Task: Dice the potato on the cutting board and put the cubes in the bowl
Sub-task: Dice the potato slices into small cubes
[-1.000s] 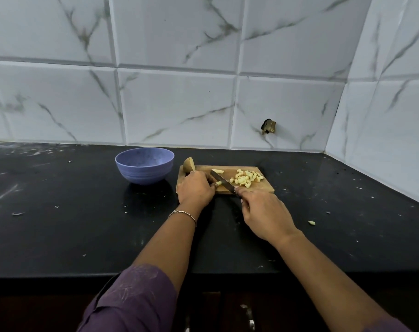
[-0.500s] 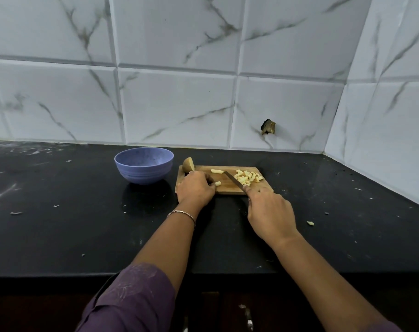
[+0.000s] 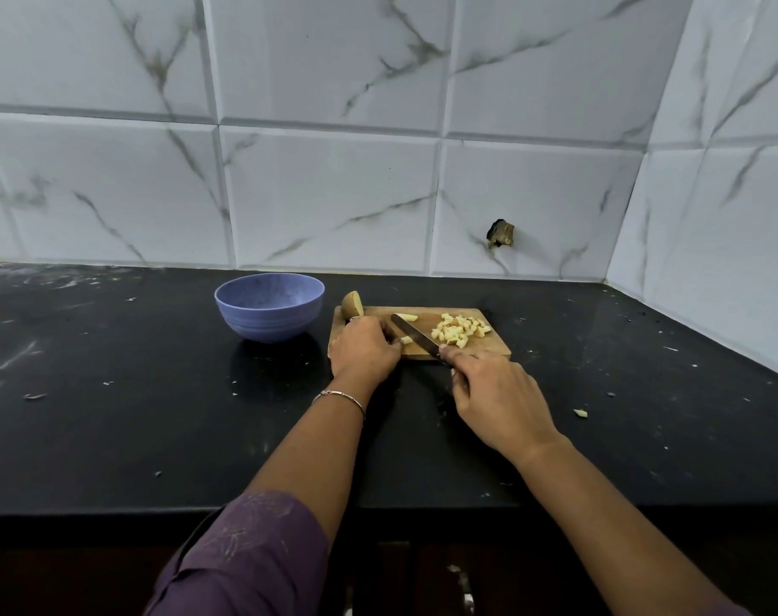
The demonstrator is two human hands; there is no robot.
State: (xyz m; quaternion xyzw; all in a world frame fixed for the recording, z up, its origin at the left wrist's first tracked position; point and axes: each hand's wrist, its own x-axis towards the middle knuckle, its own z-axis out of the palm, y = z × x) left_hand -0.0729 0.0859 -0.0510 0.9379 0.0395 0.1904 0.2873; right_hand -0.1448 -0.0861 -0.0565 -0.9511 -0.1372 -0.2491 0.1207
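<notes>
Knife back from cube pile onto potato strip, right hand gripping it, left hand pinching strip; more dicing, bowl waits.

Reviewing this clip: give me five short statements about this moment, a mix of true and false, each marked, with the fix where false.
1. The right hand holds the knife. True.
2. The diced cubes are in the bowl. False: they lie heaped on the cutting board, and none show inside the bowl.
3. The bowl stands to the right of the cutting board. False: it stands to its left.
4. An uncut potato piece sits at the board's far left corner. True.
5. The left hand lies flat on the counter, away from the board. False: it is on the board, fingers curled on a potato strip beside the blade.
</notes>
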